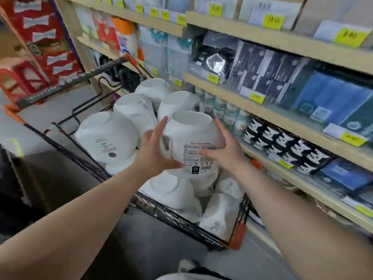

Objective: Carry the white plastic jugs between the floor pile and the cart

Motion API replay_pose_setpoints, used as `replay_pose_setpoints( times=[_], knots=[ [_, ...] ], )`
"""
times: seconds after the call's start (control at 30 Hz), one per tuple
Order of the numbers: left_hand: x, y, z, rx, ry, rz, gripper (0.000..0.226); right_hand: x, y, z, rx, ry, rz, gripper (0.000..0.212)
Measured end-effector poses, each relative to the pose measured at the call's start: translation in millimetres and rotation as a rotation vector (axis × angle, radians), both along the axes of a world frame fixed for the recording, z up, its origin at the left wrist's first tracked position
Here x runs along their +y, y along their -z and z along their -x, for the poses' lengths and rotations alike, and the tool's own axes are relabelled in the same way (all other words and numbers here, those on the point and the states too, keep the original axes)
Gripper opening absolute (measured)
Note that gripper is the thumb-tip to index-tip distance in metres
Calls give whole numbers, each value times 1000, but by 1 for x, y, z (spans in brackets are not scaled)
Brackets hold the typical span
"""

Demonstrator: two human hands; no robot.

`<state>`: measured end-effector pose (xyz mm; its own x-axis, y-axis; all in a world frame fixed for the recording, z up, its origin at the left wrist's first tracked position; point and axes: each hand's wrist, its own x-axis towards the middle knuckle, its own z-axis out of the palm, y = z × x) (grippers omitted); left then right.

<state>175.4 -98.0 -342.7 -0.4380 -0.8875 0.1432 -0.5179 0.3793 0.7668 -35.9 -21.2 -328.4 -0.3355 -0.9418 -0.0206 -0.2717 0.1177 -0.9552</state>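
Forearms stretch out from the bottom of the view and your left hand (156, 147) and right hand (224, 149) press flat against either side of a white jug (191, 142), fingers straight and slightly spread, lifting it just above the black wire cart (161, 211). Under and behind it the cart's packed with more white jugs (107, 136), some upright, some tipped over. Past that, on your right, wooden shelves (262, 116) carry dark and blue packs with yellow price tags (273, 21).
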Motion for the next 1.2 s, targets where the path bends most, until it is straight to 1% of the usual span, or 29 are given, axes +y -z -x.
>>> replay_pose_setpoints(
  times=[0.13,0.27,0.37,0.47,0.5,0.63,0.77,0.83,0.9,1.0,1.07,1.13,1.2],
  knots=[
    [-35,26,24,23,49,24,135,-28,14,16,-110,55,-14,105],
    [-59,47,34,28,26,32,132,-50,25,21,-151,94,-59,99],
    [-70,61,36,32,34,12,131,-59,33,20,-118,97,-70,95],
    [-79,64,30,9,56,-35,130,-64,36,14,-52,121,-59,79],
    [-83,62,27,-3,70,-69,129,-66,37,12,-25,129,-61,77],
    [-102,48,15,-18,109,-201,117,-74,35,-1,89,171,-99,79],
    [-116,35,0,-81,149,-219,101,-77,26,-22,205,207,-157,81],
    [-122,26,-6,-130,184,-183,91,-75,19,-33,263,260,-177,77],
    [-125,13,-11,-149,207,-101,81,-71,10,-45,265,338,-168,72],
    [-119,-9,-11,-71,266,10,68,-55,-3,-60,213,486,-135,69],
    [-107,-23,-4,-10,335,63,61,-37,-11,-67,198,574,-113,61],
    [-90,-34,9,48,429,84,54,-10,-17,-70,195,666,-89,52],
    [-69,-40,27,63,531,66,53,21,-24,-68,163,750,-64,46]
  ],
)
